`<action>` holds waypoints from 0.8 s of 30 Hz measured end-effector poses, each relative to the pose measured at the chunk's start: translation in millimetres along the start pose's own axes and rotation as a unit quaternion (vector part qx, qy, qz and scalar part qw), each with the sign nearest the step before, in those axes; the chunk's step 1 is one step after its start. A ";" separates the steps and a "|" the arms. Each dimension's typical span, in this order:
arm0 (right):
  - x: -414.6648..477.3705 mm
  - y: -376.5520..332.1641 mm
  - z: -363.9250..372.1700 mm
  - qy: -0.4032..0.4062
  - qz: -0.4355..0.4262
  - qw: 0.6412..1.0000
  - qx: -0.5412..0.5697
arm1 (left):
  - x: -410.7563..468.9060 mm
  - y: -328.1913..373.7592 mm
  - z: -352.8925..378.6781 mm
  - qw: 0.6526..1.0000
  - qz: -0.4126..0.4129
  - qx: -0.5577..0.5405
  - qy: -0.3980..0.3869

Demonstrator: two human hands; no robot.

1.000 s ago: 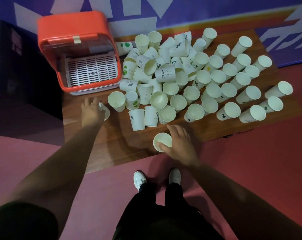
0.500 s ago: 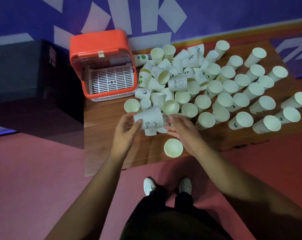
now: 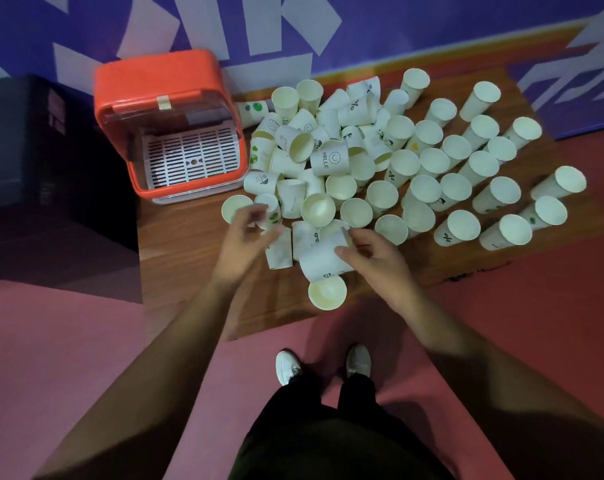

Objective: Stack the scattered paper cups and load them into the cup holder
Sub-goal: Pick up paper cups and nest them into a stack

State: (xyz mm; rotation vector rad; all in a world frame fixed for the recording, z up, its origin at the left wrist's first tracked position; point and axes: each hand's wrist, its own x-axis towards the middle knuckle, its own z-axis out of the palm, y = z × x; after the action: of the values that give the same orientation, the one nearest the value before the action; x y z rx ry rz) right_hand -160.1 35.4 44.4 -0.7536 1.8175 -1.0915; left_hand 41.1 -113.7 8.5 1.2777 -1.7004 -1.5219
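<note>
Many white paper cups cover a low wooden table (image 3: 189, 271), some upright in rows (image 3: 463, 226), others tumbled in a pile (image 3: 328, 157). The orange cup holder (image 3: 162, 81) with a white slotted tray stands at the table's back left. My right hand (image 3: 376, 261) grips a tilted paper cup (image 3: 319, 259) by its side, its base just over an upright cup (image 3: 327, 292) near the front edge. My left hand (image 3: 243, 239) hovers empty, fingers apart, beside a fallen cup (image 3: 279, 249) and below an upright one (image 3: 236, 207).
A dark box (image 3: 51, 161) sits left of the table. A blue and white wall (image 3: 362, 29) runs behind it. The floor is pink-red, and my two white shoes (image 3: 323, 363) stand just in front of the table edge.
The cup that my left hand held has passed to my right hand and now tilts over the front upright cup. My left hand has let go and opened.
</note>
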 end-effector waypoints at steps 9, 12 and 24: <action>-18.2 32.6 11.3 -0.049 -0.111 0.952 -0.281 | 80.5 -42.7 -42.1 0.958 -0.118 0.260 0.020; -16.0 50.6 18.8 -0.059 -0.130 0.929 -0.340 | 87.8 -52.4 -38.3 0.955 -0.087 0.282 -0.010; 7.7 82.9 31.1 -0.099 -0.097 0.932 -0.335 | 58.7 -58.5 -33.4 0.955 -0.001 0.284 0.084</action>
State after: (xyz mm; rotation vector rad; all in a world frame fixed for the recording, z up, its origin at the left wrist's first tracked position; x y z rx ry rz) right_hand -141.0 53.3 -40.6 -1.4108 1.9714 -0.4599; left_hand 62.6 -176.5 -51.4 1.6291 -2.0983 -0.9069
